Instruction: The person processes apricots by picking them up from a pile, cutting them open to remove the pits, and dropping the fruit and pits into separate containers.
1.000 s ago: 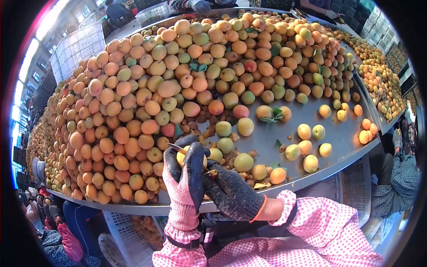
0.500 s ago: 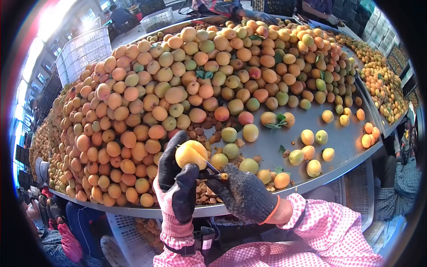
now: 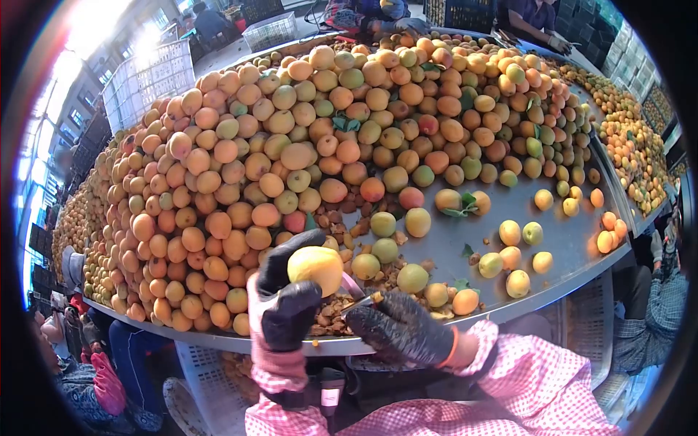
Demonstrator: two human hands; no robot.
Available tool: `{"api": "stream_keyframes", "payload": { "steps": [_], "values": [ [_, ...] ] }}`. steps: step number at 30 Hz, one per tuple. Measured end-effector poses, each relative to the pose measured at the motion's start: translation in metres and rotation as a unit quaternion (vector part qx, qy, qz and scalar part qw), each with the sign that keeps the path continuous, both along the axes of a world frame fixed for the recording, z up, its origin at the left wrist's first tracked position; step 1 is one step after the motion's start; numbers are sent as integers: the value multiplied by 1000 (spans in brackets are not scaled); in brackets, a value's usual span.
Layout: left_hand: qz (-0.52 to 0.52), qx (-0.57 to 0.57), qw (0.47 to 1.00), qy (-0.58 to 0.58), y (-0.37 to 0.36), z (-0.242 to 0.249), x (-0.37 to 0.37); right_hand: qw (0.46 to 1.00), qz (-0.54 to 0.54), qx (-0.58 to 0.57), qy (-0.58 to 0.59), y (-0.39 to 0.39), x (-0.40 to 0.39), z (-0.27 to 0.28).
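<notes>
Below the near edge of the metal tabletop (image 3: 552, 265), to your left, a white crate (image 3: 200, 374) holds orange-brown contents (image 3: 240, 372), too shaded to make out exactly. Another pale crate (image 3: 590, 316) sits under the right part of the edge; you cannot tell what it contains. Past the heap's far left side stands a tall white basket (image 3: 149, 81), washed out by glare, its contents unclear.

Your left hand (image 3: 289, 312), gloved in black and pink, is raised over the near edge, fingers curled around a yellow fruit (image 3: 315, 269) that faces up and right. Your right hand (image 3: 403, 328), in a black glove, comes in low from the right, its fingers closed on a small tool (image 3: 363, 302) that angles toward the fruit.

Behind your hands, a large heap of fruit (image 3: 247, 171) covers the left and far parts of the tabletop. Brown scraps (image 3: 333, 320) lie between your hands, and a few loose fruits (image 3: 510, 256) lie to the right.
</notes>
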State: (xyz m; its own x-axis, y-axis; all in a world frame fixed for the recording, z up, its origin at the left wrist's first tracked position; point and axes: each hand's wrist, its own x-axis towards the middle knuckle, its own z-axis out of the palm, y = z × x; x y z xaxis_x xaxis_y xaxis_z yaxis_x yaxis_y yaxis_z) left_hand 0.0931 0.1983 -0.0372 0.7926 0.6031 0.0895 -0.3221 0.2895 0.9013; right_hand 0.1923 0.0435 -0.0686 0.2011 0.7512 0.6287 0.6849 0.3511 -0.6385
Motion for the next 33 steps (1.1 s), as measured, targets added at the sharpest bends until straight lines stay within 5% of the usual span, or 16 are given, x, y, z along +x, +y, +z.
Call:
{"api": "stream_keyframes", "payload": {
  "steps": [2, 5, 8, 10, 13, 18, 20, 21, 24, 25, 28, 33],
  "values": [
    [8, -127, 991, -39, -17, -2, 10, 986, -11, -48, 161, 2, -21, -5],
    [7, -92, 996, -11, -28, -3, 13, 945, -62, -144, 286, 6, -21, 10],
    [3, -93, 996, -6, -33, -7, 12, 943, -56, -70, 321, 16, -23, 10],
    [26, -28, 999, 16, -29, 5, 8, 955, -51, -87, 277, 13, -12, 20],
    [3, 46, 997, 69, -8, 5, -6, 946, 0, -263, 189, 1, 6, 24],
    [-37, 81, 992, 94, 1, 2, -12, 927, 50, -335, 160, -1, 21, 55],
    [-10, 68, 997, 45, 0, -5, -5, 979, 23, -194, 49, 3, 21, 33],
    [0, 68, 996, 64, -1, -10, -1, 950, -25, -186, -251, 1, 21, 26],
    [27, 1, 996, 91, -16, -5, 5, 950, -74, -288, -99, 6, 17, 20],
    [32, 16, 994, 103, -20, -5, 7, 906, -79, -371, -186, 4, 16, 29],
    [119, 148, 963, 189, -34, -1, 18, 932, -164, -298, -126, 0, 18, 26],
    [131, -13, 971, 199, -48, 14, 30, 915, -175, -247, -267, -1, 23, 19]
  ]
}}
